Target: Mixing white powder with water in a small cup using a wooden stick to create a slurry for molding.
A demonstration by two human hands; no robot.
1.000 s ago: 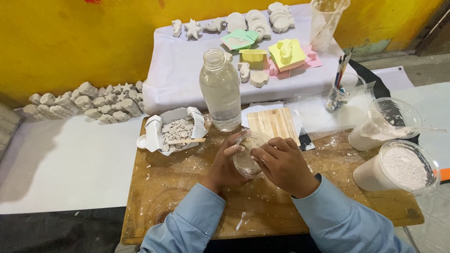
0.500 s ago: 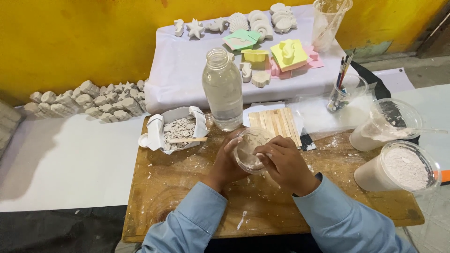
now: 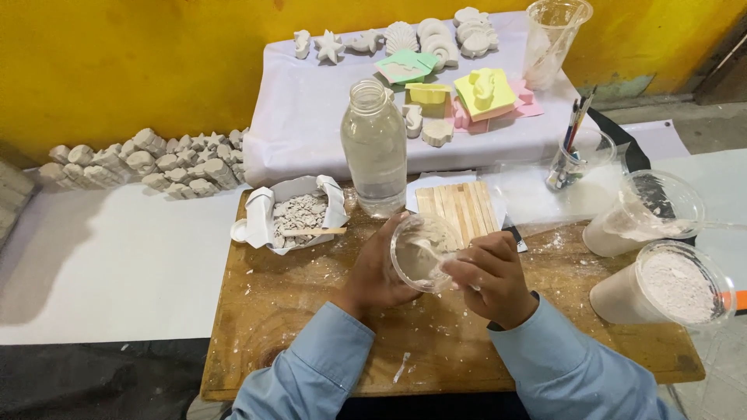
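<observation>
My left hand [image 3: 379, 272] grips a small clear plastic cup [image 3: 424, 253], tilted so its mouth faces me; pale grey-white paste coats the inside. My right hand [image 3: 490, 274] is at the cup's right rim with its fingers pinched, seemingly on a thin stick that reaches into the paste, though the stick is mostly hidden. Both hands hover over a wooden board [image 3: 311, 311] dusted with white powder. A clear bottle of water [image 3: 376, 149] stands just behind the cup, next to a row of flat wooden sticks [image 3: 461, 208].
A white paper tray of plaster crumbs with a stick [image 3: 294, 218] lies at the left. Two cups of white powder [image 3: 668, 281] [image 3: 642, 211] stand at the right. Brushes in a glass [image 3: 572, 159], coloured moulds [image 3: 482, 93] and shell casts [image 3: 424, 35] lie behind. Grey cast pieces [image 3: 148, 162] line the left.
The cup has been lifted and tilted further towards me, showing its inside. My right hand has shifted slightly right along the rim.
</observation>
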